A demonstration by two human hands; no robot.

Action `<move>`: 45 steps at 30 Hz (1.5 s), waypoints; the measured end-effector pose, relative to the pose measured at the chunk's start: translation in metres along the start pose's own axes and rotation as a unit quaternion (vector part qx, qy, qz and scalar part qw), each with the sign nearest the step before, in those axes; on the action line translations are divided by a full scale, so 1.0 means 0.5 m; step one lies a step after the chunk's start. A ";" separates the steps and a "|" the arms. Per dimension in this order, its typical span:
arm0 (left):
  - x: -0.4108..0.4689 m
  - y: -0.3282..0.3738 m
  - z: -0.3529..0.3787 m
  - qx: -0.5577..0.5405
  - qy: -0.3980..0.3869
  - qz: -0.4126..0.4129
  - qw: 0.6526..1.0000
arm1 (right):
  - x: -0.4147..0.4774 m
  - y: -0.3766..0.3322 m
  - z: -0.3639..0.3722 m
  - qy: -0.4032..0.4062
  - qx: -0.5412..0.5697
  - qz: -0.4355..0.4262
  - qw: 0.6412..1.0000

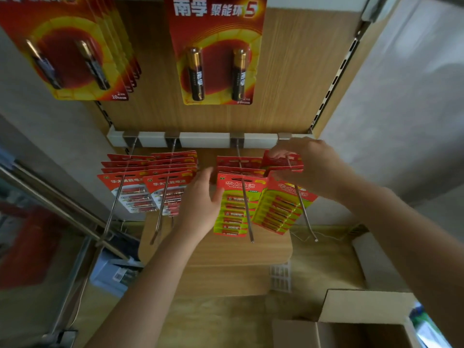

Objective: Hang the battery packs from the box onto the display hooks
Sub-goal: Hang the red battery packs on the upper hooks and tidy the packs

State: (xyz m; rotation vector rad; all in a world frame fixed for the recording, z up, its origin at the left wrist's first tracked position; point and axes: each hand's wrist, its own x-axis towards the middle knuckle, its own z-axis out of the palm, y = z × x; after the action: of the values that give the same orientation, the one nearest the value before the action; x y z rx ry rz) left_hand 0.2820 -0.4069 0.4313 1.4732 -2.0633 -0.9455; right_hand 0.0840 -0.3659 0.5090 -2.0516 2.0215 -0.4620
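Left of both grips: red-white battery packs (130, 189) hanging on two hooks. Left hand (200, 199) open, fingers spread, flat against green-red pack (232, 209) on third hook (244, 197); holds nothing. Right hand (306, 164) pinched on top card of rear pack (282, 160) on fourth hook (302, 207); another pack hangs just below grip. Cardboard box (351, 322) open, low right, well below grip.

The right hand (308, 167) pinched a red pack (282, 160) on the rightmost hook (305, 214); the left hand (200, 202) touched the neighbouring green pack (233, 209).
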 end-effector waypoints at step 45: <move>-0.114 0.109 0.020 0.152 0.133 0.247 0.948 | -0.247 0.064 0.094 0.106 0.189 0.253 0.943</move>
State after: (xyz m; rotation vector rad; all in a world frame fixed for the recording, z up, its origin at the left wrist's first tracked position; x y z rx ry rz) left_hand 0.2594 -0.3397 0.4672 1.0536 -2.2742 -0.2264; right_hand 0.0716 -0.2462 0.4457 -1.2454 2.2549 -0.9046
